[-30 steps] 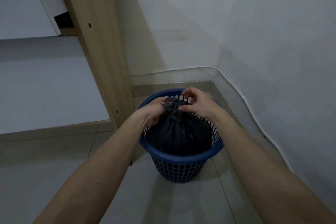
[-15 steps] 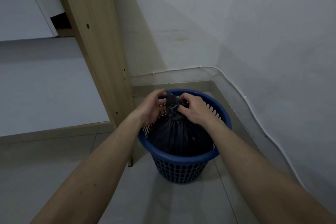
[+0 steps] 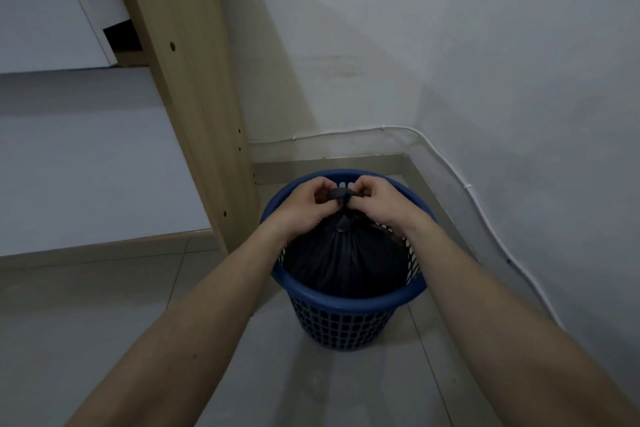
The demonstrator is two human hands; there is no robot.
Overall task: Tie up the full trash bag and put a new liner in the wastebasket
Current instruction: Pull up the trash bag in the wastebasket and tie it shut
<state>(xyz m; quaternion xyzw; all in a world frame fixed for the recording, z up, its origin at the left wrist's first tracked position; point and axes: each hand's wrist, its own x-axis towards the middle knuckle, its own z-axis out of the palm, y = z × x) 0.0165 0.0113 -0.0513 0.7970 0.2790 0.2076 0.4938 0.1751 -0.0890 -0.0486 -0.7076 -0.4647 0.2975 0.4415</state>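
Observation:
A blue perforated plastic wastebasket (image 3: pixel 341 317) stands on the tiled floor in the room's corner. Inside it sits a full black trash bag (image 3: pixel 343 260), its top gathered into a narrow neck above the rim. My left hand (image 3: pixel 304 206) grips the left side of the bag's twisted top, and my right hand (image 3: pixel 382 201) grips the right side. A short strip of black plastic stretches between the two hands. Both forearms reach in from the bottom of the view. No new liner is in view.
A light wooden upright panel (image 3: pixel 194 97) of a piece of furniture stands just left of the basket. White walls close the corner behind and to the right, with a thin white cable (image 3: pixel 485 211) running along them. Grey floor tiles (image 3: pixel 121 305) spread to the left and front.
Both hands have shifted on the bag's top, from pinching the gathered neck to pulling a strip of plastic sideways between them. The head view has tilted slightly.

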